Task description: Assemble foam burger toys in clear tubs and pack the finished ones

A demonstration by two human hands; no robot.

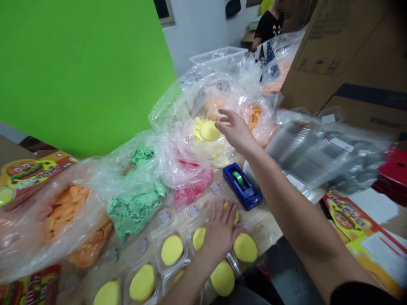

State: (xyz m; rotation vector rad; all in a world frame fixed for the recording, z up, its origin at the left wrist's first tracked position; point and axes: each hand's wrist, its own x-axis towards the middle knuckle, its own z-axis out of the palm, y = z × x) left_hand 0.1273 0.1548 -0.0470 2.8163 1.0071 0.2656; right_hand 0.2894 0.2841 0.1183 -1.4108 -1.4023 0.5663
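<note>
My left hand [219, 228] lies with its fingers stretched out over a yellow disc [235, 217] in a clear plastic tray. My right hand [234, 129] is raised over an open clear bag [219, 148], fingers apart. Just left of its fingertips a smooth yellow disc [209, 131] rests on yellow pieces [199, 127]; whether the fingertips touch it I cannot tell. Around my left hand, several clear trays [183, 259] stand in rows, with yellow discs such as one [172, 250] on top of their contents.
A blue tape dispenser [242, 186] stands between my hands. Bags of green pieces [136, 212] and orange pieces [68, 205] lie left. Stacked clear plastic trays [324, 148] and a cardboard box [343, 55] are right. A green panel [79, 76] rises at left; another person [270, 25] is behind.
</note>
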